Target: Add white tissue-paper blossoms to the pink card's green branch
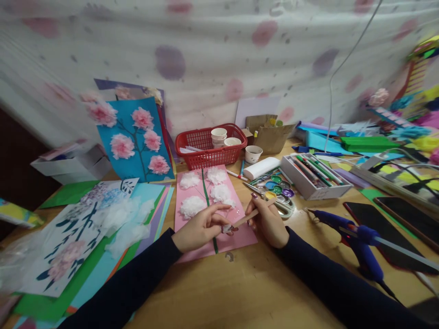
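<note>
My right hand (269, 221) grips a flat wooden craft stick (245, 219) that slants down to the left. The stick's lower end meets a small whitish piece (226, 228) at the fingertips of my left hand (202, 228); its kind is too small to make out. My left fingers are bent around that piece. Beneath both hands lies a pink sheet (236, 244) with a green painted stem (206, 187). Several white tissue flowers, among them a left one (192, 207), sit on either side of the stem.
A paint palette (274, 187), a box of pens (310, 180) and a blue glue gun (356, 237) stand to the right. Behind are a red basket (206, 157) and a blue flower picture (128, 151). White tissue (126, 237) lies on papers at left.
</note>
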The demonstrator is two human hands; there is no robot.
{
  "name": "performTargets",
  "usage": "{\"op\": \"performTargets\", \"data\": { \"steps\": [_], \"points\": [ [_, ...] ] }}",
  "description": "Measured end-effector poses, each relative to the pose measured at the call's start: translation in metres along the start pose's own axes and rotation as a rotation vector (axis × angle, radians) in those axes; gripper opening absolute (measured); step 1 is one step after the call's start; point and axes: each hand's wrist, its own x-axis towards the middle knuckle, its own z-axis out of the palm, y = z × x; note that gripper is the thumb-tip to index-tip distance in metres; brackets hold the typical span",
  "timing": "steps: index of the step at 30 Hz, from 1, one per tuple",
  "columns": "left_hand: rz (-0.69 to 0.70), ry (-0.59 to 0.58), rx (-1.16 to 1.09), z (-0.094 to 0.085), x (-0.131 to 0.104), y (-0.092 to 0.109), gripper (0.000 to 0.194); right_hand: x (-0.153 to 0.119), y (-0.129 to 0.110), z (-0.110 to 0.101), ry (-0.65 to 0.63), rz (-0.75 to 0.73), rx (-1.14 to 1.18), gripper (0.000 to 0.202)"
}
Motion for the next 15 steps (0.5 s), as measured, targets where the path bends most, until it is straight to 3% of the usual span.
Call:
{"op": "performTargets", "data": {
  "steps": [7,15],
  "points": [
    [-0.064,0.059,-0.072,0.0021,-0.0007,0.0019,0.059,0.0003,-0.0012,0.0013,-0.001,-0.03,0.008,0.049],
    [-0.009,0.173,0.124,0.0011,0.0013,0.0032,0.035,0.0016,0.0003,-0.0015,0.029,-0.037,-0.045,0.049]
  ]
}}
